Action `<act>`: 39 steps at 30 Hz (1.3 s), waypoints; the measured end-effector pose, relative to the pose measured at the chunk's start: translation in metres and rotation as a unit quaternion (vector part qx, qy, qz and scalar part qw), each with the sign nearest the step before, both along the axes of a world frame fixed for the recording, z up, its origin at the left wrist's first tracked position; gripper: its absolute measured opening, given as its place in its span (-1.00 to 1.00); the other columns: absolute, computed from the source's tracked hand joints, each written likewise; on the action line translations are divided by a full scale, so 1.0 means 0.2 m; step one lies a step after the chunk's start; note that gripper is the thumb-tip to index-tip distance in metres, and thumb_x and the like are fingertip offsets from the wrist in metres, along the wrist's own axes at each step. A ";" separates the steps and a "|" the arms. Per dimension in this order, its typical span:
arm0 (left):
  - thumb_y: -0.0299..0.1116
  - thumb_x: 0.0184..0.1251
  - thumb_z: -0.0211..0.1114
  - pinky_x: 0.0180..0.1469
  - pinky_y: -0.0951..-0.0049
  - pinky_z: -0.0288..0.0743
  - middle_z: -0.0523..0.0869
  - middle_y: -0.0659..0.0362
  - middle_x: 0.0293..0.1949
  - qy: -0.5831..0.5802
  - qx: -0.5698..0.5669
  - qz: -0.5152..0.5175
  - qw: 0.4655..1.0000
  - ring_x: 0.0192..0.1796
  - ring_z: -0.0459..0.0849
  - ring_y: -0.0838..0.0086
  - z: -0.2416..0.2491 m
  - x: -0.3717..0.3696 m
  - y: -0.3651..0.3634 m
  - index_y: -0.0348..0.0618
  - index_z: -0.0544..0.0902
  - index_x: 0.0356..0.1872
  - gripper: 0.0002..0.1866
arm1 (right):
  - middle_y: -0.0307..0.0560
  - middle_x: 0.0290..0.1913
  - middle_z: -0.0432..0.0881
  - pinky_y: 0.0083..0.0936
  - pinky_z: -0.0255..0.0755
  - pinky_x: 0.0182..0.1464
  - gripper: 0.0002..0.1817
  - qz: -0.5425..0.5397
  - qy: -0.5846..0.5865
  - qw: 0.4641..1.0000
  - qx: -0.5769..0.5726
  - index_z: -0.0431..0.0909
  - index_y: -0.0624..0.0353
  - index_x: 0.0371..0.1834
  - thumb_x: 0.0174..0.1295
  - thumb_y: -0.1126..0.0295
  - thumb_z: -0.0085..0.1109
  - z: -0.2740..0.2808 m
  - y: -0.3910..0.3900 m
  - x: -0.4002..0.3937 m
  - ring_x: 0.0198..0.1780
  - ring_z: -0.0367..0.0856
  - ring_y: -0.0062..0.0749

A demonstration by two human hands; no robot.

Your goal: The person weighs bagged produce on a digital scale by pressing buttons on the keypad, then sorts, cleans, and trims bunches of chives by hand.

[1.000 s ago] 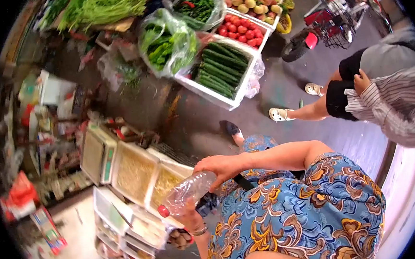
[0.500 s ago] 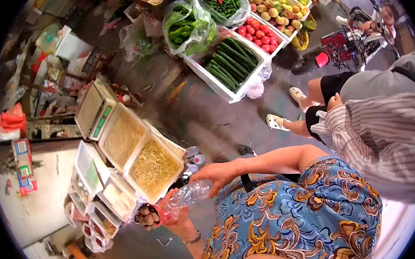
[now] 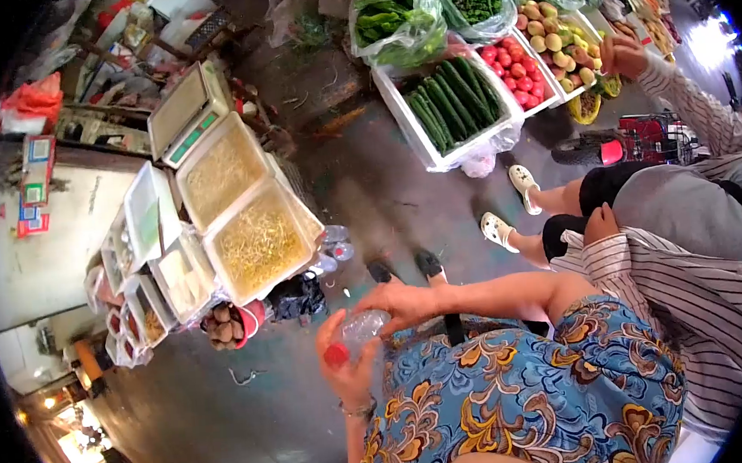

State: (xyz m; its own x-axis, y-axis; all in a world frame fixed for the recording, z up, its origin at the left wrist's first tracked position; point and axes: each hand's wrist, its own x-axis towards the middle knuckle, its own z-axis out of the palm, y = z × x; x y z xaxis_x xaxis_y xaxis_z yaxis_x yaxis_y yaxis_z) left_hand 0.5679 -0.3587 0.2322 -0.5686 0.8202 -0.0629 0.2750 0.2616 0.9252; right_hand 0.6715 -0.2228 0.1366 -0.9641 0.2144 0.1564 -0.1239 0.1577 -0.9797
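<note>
A clear plastic bottle [image 3: 365, 325] with a red cap is between my two hands. My left hand [image 3: 348, 364], with a band on its wrist, is closed round the bottle near the cap. My right hand [image 3: 398, 305] grips its other end from above, fingers bent over it. Past my hands, bean sprouts [image 3: 256, 244] fill a white tray, with another full tray behind it. A scale [image 3: 191, 112] with a green display stands beyond the trays. Potato-like brown items [image 3: 223, 326] sit in a red container beside the stall.
White boxes hold cucumbers [image 3: 455, 105], tomatoes [image 3: 515, 71] and round fruit [image 3: 554, 38]. A person in a striped shirt [image 3: 693, 278] stands at the right, one hand [image 3: 625, 56] over the fruit. A bike [image 3: 653, 139] is behind them. Black bags [image 3: 296, 297] lie by the trays.
The view has swung, so the stall sits further left and the crates further right. My hands are closer together round the bottle. The other person's arm now reaches over the fruit.
</note>
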 end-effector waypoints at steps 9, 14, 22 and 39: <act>-0.30 -0.01 0.49 0.23 0.31 0.29 0.49 0.01 0.18 0.040 -0.042 -0.037 0.998 0.23 0.43 0.22 0.01 0.03 -0.10 -0.25 0.44 0.19 -0.32 | 0.07 -0.11 0.64 -0.21 0.44 -0.06 -0.39 0.036 -0.014 0.999 -0.007 0.48 0.15 0.08 -0.08 0.20 0.44 -0.12 -0.02 0.06 -0.06 0.59 -0.01; -0.51 0.00 0.38 0.02 0.45 0.46 0.61 0.16 0.02 0.029 -0.171 0.004 0.985 -0.02 0.58 0.42 0.06 0.05 -0.07 -0.18 0.56 0.08 -0.50 | 0.05 0.20 0.47 -0.19 0.25 0.20 -0.05 0.048 -0.048 0.990 0.127 0.23 0.05 0.36 -0.17 0.03 0.45 -0.11 0.02 0.07 0.18 0.47 -0.12; -0.33 0.02 0.48 0.04 0.31 0.50 0.62 0.02 0.00 0.112 -0.079 -0.003 0.991 0.02 0.61 0.18 -0.08 0.07 -0.06 -0.22 0.57 0.03 -0.50 | 0.00 0.16 0.50 -0.15 0.16 0.24 -0.14 -0.010 -0.060 0.991 0.119 0.33 0.04 0.28 -0.19 0.15 0.50 -0.07 -0.05 0.07 0.19 0.44 -0.09; -0.41 0.07 0.41 -0.23 0.39 0.51 0.53 0.07 -0.20 0.126 -0.166 -0.004 0.978 -0.27 0.58 0.24 -0.29 -0.10 -0.16 -0.26 0.54 -0.18 -0.69 | 0.00 0.21 0.44 -0.07 0.17 0.23 -0.32 0.032 -0.136 0.976 0.166 0.34 -0.03 0.26 -0.03 0.39 0.33 -0.19 -0.07 -0.13 0.20 0.40 -0.01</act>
State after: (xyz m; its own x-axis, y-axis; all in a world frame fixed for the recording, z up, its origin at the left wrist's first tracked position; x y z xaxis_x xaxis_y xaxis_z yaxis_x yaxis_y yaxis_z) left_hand 0.5473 -0.3897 0.1748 -0.5936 0.7832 -0.1849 0.4873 0.5327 0.6920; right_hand 0.6447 -0.2362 0.0988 -0.9895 0.1327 -0.0568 0.1135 0.4726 -0.8739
